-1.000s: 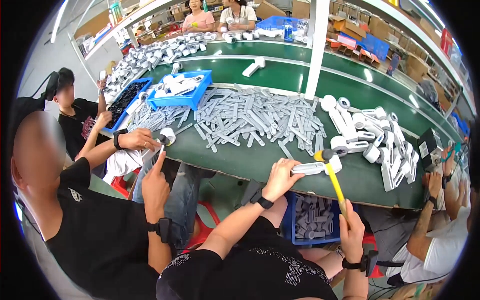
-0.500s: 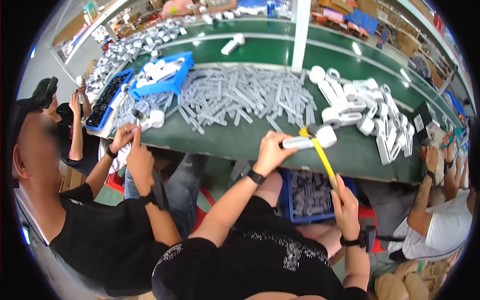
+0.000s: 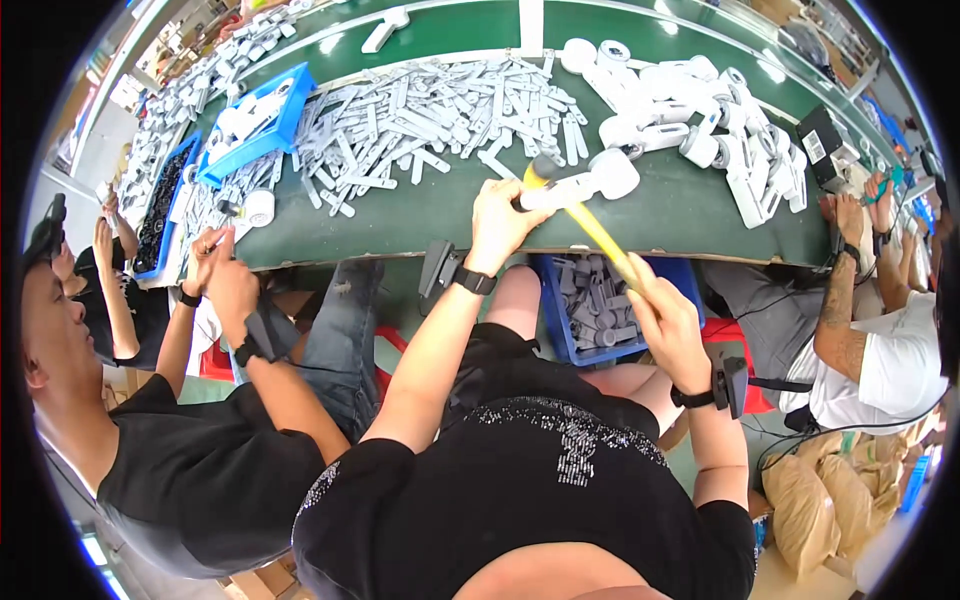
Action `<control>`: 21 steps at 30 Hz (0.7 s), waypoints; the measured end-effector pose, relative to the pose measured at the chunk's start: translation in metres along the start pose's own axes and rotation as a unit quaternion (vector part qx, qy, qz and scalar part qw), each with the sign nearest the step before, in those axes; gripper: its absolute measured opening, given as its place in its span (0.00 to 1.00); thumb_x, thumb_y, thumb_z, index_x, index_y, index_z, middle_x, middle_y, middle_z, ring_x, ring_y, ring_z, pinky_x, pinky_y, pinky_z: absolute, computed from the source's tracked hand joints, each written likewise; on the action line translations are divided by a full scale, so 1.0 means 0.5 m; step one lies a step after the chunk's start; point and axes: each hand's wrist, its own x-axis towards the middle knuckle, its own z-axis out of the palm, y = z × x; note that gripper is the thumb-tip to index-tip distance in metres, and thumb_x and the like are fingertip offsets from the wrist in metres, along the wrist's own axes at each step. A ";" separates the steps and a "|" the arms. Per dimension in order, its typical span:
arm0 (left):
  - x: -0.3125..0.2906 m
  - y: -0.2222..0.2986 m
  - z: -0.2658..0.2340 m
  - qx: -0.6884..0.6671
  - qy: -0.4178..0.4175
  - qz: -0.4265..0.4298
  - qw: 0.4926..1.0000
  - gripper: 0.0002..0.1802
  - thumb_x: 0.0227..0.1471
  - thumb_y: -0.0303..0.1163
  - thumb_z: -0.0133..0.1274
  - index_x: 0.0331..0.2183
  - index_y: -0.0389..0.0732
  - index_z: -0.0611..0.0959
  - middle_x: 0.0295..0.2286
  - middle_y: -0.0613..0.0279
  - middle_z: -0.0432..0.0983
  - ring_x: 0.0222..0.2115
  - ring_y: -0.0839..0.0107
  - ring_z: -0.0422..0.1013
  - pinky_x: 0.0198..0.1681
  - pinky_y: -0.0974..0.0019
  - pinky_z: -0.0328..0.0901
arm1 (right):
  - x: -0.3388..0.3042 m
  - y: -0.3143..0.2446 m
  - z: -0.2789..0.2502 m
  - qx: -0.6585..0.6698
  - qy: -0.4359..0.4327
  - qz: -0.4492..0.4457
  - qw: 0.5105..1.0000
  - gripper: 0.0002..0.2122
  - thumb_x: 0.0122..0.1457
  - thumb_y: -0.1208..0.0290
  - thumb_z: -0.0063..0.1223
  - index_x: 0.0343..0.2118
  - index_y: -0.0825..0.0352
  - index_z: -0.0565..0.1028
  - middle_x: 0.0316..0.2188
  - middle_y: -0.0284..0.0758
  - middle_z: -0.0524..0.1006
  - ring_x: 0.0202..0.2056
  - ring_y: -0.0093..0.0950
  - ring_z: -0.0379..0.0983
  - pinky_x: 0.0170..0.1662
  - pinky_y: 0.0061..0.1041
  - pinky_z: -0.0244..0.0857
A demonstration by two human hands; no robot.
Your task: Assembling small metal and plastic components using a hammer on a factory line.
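Note:
My left hand (image 3: 503,222) is closed on the grip end of a white plastic part with a round head (image 3: 614,175), tilted a little above the table's front edge. In my closed right hand (image 3: 665,312) is a hammer (image 3: 600,238) by its yellow handle. Its yellow and black head lies just beyond the part, close to my left fingers; whether it touches the part I cannot tell. Behind my hands spreads a pile of flat grey strips (image 3: 440,110). More white round-headed parts (image 3: 690,110) are heaped to the right.
Below the table edge stands a blue crate (image 3: 572,345) of grey pieces. At the left are a blue tray (image 3: 220,170) of white parts and a blue bin (image 3: 140,270) of black pieces. Co-workers sit on both sides; a dark box (image 3: 822,150) stands far right.
The hammer head has shifted from over the part's middle toward my left fingers. My view has tilted downward, so the table appears higher. Both hands keep their holds.

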 end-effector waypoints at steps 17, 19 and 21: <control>-0.005 0.001 0.002 -0.031 0.000 -0.015 0.999 0.17 0.29 0.35 0.68 0.28 0.44 0.85 0.24 0.62 0.76 0.32 0.63 0.69 0.37 0.62 0.66 | -0.020 0.035 -0.001 -0.025 0.029 0.073 0.997 0.20 0.56 0.77 0.52 0.54 0.63 0.70 0.21 0.39 0.67 0.21 0.34 0.65 0.27 0.28 0.62; -0.005 0.003 0.001 -0.017 -0.001 -0.018 1.000 0.17 0.29 0.36 0.68 0.28 0.44 0.86 0.24 0.61 0.76 0.32 0.62 0.69 0.37 0.62 0.66 | -0.023 0.031 0.008 0.035 0.044 0.029 0.998 0.20 0.56 0.77 0.52 0.53 0.63 0.71 0.21 0.39 0.67 0.21 0.35 0.65 0.27 0.29 0.62; -0.003 0.003 0.002 -0.014 -0.003 -0.014 1.000 0.17 0.30 0.37 0.69 0.28 0.42 0.85 0.24 0.59 0.76 0.32 0.61 0.69 0.37 0.62 0.66 | -0.023 0.028 0.019 0.037 0.029 0.003 0.999 0.20 0.56 0.77 0.52 0.54 0.61 0.70 0.21 0.39 0.67 0.21 0.36 0.67 0.27 0.30 0.62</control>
